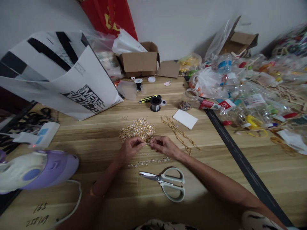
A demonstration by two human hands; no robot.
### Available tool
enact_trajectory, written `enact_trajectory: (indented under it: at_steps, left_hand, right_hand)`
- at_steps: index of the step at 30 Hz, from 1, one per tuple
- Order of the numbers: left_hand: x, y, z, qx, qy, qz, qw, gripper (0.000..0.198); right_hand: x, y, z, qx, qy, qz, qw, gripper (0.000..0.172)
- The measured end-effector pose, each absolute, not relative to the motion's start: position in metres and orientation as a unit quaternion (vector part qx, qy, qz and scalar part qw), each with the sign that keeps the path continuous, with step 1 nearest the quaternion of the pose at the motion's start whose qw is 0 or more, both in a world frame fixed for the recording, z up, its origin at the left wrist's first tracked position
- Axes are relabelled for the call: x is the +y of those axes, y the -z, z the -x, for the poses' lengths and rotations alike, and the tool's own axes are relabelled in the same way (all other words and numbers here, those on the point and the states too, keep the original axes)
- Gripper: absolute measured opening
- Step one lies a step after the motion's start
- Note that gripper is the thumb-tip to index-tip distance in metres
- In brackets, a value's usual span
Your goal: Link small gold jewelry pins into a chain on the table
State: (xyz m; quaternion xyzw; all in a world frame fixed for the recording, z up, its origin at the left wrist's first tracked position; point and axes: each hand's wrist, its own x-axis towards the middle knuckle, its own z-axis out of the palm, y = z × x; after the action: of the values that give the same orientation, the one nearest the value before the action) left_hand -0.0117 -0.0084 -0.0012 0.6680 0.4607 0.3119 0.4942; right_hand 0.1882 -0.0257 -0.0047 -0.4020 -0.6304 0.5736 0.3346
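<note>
My left hand (130, 147) and my right hand (164, 146) face each other over the wooden table, fingertips pinched. Between them runs a short, thin silvery beaded chain (147, 143), each hand gripping one end; its fine detail is too small to tell. Just beyond lies a heap of gold and silver beaded pieces (137, 129). Nearer to me a silvery beaded strand (148, 162) is laid across the table. Scissors (161, 180) with pale handles rest below it, blades slightly apart. To the right of my right hand are gold beaded chains (178, 135).
Behind the heap stand a wire spool (155, 104), a yellow-black utility knife (149, 98) and a jar of beads (189, 99). A folded white paper (185, 119) lies to the right. Plastic bottles (251, 102) crowd the far right; a large paper bag (79, 86) and power strip (45, 134) are left.
</note>
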Motion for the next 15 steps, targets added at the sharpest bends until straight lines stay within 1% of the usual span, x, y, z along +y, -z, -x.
enact_trajectory:
  at_steps: [6, 15]
  left_hand:
    - [-0.007, -0.0017, 0.0127, 0.455, -0.314, -0.67, 0.495, 0.016]
    - [-0.0079, 0.0001, 0.0132, 0.456, -0.325, -0.684, 0.467, 0.013]
  right_hand:
    - [-0.0239, -0.0001, -0.189, -0.579, -0.624, 0.416, 0.321, 0.031]
    - [-0.0232, -0.0018, -0.19, -0.579, -0.624, 0.407, 0.331, 0.025]
